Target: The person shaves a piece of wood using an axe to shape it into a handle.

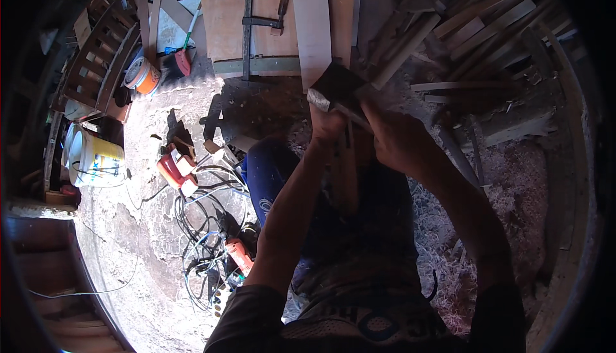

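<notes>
In front of my lap, my right hand [399, 140] is closed round the short handle of a blocky dark hammer [339, 85] with a pale, worn face. My left hand [326, 125] is closed just below the hammer head, which hides most of its fingers. What the left hand grips cannot be made out. Beneath both hands, a narrow wooden piece [344, 180] with dark slots lies in shadow between my legs. A long pale board [312, 22] runs away from the hammer head toward the top.
A bar clamp [248, 22] sits on a plywood panel [221, 6]. Left lie a red power tool [176, 168], an orange-red tool [239, 257] and tangled cables [192, 224]. Buckets [96, 160] stand farther left. Wood offcuts [478, 29] and shavings [500, 224] cover the right.
</notes>
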A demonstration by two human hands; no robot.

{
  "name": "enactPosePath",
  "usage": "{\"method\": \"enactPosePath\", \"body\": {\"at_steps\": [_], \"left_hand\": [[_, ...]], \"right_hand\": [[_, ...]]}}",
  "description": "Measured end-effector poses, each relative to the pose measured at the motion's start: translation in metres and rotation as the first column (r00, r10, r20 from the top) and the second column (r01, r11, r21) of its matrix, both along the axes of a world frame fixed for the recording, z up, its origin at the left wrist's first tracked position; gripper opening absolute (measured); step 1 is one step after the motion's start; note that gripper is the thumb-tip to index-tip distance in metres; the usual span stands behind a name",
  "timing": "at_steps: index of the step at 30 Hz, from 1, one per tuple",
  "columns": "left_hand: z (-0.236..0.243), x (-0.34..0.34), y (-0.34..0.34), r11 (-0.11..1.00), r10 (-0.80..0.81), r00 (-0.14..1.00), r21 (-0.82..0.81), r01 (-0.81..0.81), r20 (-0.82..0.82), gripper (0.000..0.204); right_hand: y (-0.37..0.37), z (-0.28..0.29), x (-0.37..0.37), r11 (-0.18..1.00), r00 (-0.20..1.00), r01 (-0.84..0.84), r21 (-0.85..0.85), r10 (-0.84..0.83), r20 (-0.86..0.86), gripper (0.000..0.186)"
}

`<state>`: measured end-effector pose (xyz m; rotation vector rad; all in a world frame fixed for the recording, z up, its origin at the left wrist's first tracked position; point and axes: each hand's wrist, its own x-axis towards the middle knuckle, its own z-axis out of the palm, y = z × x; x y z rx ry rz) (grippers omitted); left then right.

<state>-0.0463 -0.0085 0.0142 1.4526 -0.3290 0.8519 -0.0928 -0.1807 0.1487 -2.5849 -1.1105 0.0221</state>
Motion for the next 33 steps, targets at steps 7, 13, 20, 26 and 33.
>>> {"method": "enactPosePath", "body": {"at_steps": [7, 13, 20, 26, 33], "left_hand": [[-0.015, 0.013, 0.012, 0.984, -0.074, 0.976, -0.174, 0.038, -0.203, 0.01], [-0.012, -0.008, 0.009, 0.998, -0.028, 0.941, -0.066, 0.006, -0.338, 0.013], [-0.022, -0.023, -0.007, 0.996, 0.058, 0.984, 0.076, -0.046, -0.167, 0.024], [-0.03, 0.022, 0.018, 0.989, -0.059, 0.916, -0.148, 0.0, -0.397, 0.016], [-0.025, -0.002, 0.008, 0.998, -0.066, 0.962, -0.012, 0.065, -0.265, 0.02]], "right_hand": [[0.011, 0.069, -0.008, 0.951, 0.998, -0.067, 0.302, 0.058, 0.038, 0.066], [0.031, 0.103, -0.002, 0.868, 0.993, 0.115, 0.483, -0.113, -0.034, 0.062], [-0.013, -0.002, -0.01, 0.998, 0.997, 0.028, 0.058, -0.024, -0.067, 0.067], [0.011, 0.109, 0.0, 0.892, 0.995, -0.053, 0.449, 0.008, 0.103, 0.066], [0.018, 0.044, 0.009, 0.99, 0.991, 0.067, 0.124, -0.08, 0.11, 0.054]]}}
